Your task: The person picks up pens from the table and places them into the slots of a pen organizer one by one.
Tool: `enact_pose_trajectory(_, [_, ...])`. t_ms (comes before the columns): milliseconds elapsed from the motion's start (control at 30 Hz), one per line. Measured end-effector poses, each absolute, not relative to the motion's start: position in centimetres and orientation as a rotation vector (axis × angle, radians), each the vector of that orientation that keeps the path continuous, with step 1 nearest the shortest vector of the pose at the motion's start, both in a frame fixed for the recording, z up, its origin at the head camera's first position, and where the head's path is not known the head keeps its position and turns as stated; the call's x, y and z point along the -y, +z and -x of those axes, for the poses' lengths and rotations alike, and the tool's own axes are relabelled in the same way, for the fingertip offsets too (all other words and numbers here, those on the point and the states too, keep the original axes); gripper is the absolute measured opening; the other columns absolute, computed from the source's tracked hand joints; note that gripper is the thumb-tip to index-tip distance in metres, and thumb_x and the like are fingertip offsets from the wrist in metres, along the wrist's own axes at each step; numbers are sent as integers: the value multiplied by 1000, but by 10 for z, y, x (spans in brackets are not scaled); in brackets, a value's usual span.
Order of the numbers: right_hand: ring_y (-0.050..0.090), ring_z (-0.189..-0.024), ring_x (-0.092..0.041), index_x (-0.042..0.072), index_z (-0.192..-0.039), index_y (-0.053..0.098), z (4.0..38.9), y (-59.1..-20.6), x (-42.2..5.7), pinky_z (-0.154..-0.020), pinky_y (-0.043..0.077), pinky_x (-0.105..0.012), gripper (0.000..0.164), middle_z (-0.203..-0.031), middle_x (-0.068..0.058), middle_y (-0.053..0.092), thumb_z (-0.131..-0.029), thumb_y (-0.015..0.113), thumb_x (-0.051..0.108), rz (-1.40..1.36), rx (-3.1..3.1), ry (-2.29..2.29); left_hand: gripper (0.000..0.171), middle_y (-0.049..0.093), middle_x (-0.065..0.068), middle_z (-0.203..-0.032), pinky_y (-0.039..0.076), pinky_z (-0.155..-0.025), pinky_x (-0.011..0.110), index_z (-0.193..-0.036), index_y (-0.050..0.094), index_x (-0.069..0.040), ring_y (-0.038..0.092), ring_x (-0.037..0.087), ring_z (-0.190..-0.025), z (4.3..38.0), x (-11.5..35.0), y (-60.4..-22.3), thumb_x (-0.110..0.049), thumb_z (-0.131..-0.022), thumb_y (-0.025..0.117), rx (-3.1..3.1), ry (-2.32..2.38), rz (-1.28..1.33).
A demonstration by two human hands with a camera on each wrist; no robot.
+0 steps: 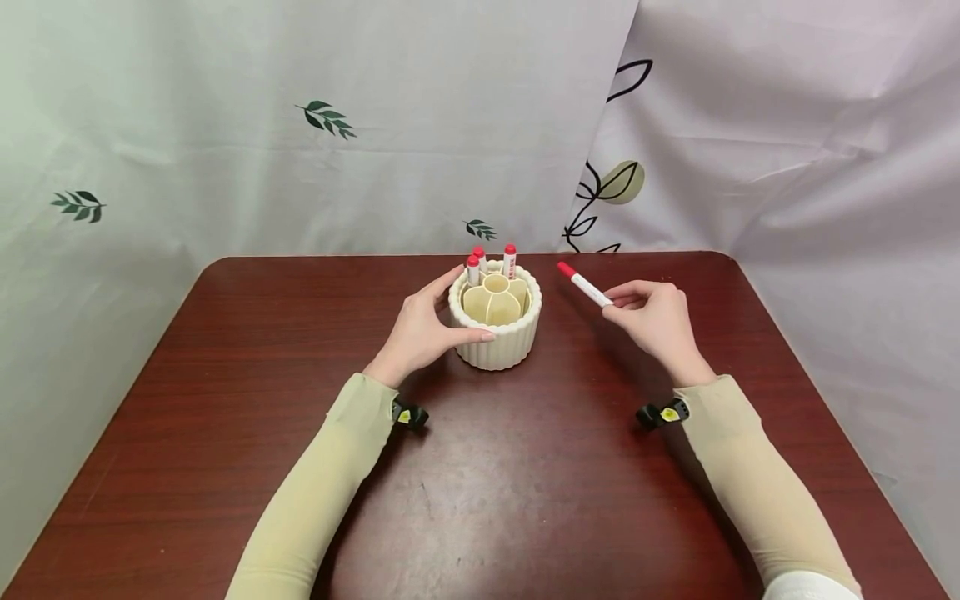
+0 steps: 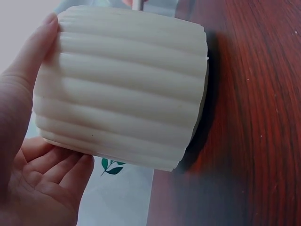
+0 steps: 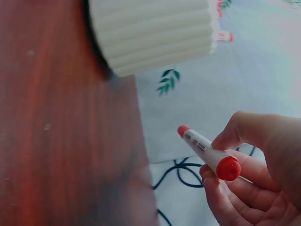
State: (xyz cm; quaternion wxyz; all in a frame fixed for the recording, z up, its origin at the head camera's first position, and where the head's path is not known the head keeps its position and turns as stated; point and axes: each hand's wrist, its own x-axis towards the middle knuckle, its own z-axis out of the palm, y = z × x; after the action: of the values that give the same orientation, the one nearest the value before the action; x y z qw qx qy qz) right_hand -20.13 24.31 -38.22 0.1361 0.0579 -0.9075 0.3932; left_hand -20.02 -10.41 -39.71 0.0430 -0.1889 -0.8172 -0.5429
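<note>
A cream, ribbed pen holder (image 1: 497,348) with petal-shaped compartments stands upright on the table. Around its left side, my left hand (image 1: 422,329) holds it, thumb on the near rim and fingers at the back. The left wrist view shows the holder's ribbed wall (image 2: 122,89) between thumb and fingers. Three markers with red caps, one of them a marker (image 1: 510,262) at the back, stand in the rear compartments. To the right of the holder, my right hand (image 1: 654,321) pinches a white marker (image 1: 588,287) with red ends. That marker (image 3: 207,151) is tilted and apart from the holder.
The dark red wooden table (image 1: 480,500) carries the holder near its far edge. Behind it hangs a pale curtain (image 1: 420,125) with leaf prints. Each wrist wears a black strap, such as the left strap (image 1: 408,414).
</note>
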Motion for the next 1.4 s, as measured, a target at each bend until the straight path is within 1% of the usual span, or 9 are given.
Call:
enact_pose_trajectory(233, [66, -63, -7, 8, -97, 82, 197, -365, -244, -56, 49, -17, 14, -79, -5, 75, -85, 77, 12, -101, 2567, 1175, 107, 50, -5, -150, 43, -108, 27, -156, 43, -14, 53, 10, -131, 201, 105, -399, -36, -67, 98, 2500, -1657, 580])
enact_pose_trajectory(467, [57, -61, -12, 10, -94, 82, 196, -354, -244, -53, 42, -22, 12, -70, 0, 70, -84, 77, 14, -55, 2489, 1195, 108, 51, -6, -150, 42, -108, 26, -156, 42, -13, 52, 9, -131, 202, 105, -401, -37, -67, 98, 2496, -1670, 579])
enact_pose_trajectory(667, [60, -64, -11, 6, -98, 81, 196, -345, -243, -56, 46, -18, 16, -75, 3, 69, -87, 77, 17, -57, 2458, 1280, 107, 51, -7, -149, 40, -109, 24, -156, 42, -12, 50, 5, -132, 203, 105, -401, -36, -67, 98, 2477, -1701, 588])
enact_pose_trajectory(767, [63, -66, -8, 4, -102, 80, 197, -340, -242, -60, 49, -16, 20, -80, 5, 68, -85, 80, 14, -71, 2412, 1367, 107, 51, -9, -149, 40, -108, 22, -156, 43, -15, 50, 2, -131, 203, 105, -401, -38, -67, 98, 2483, -1701, 577])
enact_pose_trajectory(933, [66, -69, -8, 2, -105, 79, 197, -327, -237, -64, 52, -16, 23, -84, 6, 71, -83, 82, 9, -98, 2300, 1511, 107, 52, -9, -148, 40, -108, 22, -156, 43, -14, 51, 2, -130, 203, 105, -400, -37, -67, 98, 2481, -1705, 579])
enact_pose_trajectory(1067, [68, -71, -10, 1, -104, 79, 198, -314, -233, -66, 53, -16, 24, -84, 3, 74, -80, 83, 1, -132, 2156, 1664, 106, 52, -7, -148, 41, -108, 24, -156, 43, -14, 52, 6, -131, 203, 105, -398, -34, -67, 98, 2472, -1708, 589])
enact_pose_trajectory(1167, [69, -71, -13, -2, -102, 78, 197, -305, -228, -66, 54, -17, 25, -84, -2, 75, -78, 82, -5, -194, 2015, 1803, 105, 51, -5, -149, 41, -109, 26, -155, 43, -14, 52, 8, -131, 203, 106, -397, -32, -67, 98, 2473, -1711, 587])
enact_pose_trajectory(1300, [70, -71, -18, -6, -101, 76, 194, -296, -222, -68, 56, -21, 26, -86, -10, 74, -76, 81, -10, -282, 1873, 1943, 105, 50, -2, -150, 41, -109, 27, -156, 42, -15, 52, 11, -132, 203, 105, -398, -26, -68, 98, 2482, -1717, 574])
enact_pose_trajectory(1400, [70, -73, -21, -8, -102, 74, 191, -291, -217, -71, 58, -22, 27, -87, -12, 74, -76, 81, -12, -327, 1826, 1984, 105, 49, 2, -152, 40, -110, 30, -156, 40, -12, 51, 15, -134, 203, 104, -397, -20, -69, 98, 2489, -1721, 566])
